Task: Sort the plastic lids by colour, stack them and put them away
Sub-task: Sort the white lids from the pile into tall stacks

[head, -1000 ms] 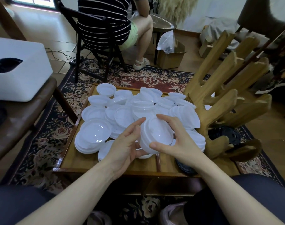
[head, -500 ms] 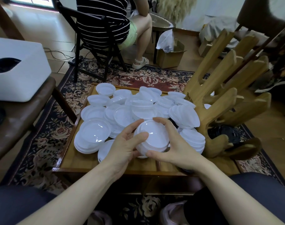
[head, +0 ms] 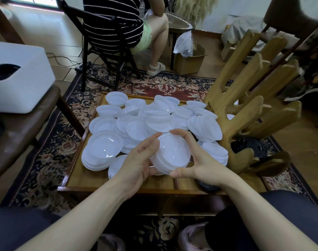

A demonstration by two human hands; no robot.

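Note:
A stack of white plastic lids (head: 172, 154) is held between both hands above the front of the wooden tray (head: 76, 176). My left hand (head: 138, 160) cups its left side, and my right hand (head: 196, 158) wraps its right side with the thumb under the near rim. Several more white lids (head: 154, 118) lie loose and in small piles across the tray, including a stack at the left (head: 100, 151) and one at the right (head: 216, 154). Black lids (head: 252, 145) show behind the wooden stand.
A tall wooden stand (head: 245, 109) with slanted prongs rises at the tray's right. A white box (head: 17, 78) sits on a brown bench at the left. A person sits on a black chair (head: 107, 42) beyond the tray. A cardboard box (head: 189, 58) stands on the floor.
The stack of lids has tipped from facing me to lying flatter between my hands. My fingers have closed further round its far rim.

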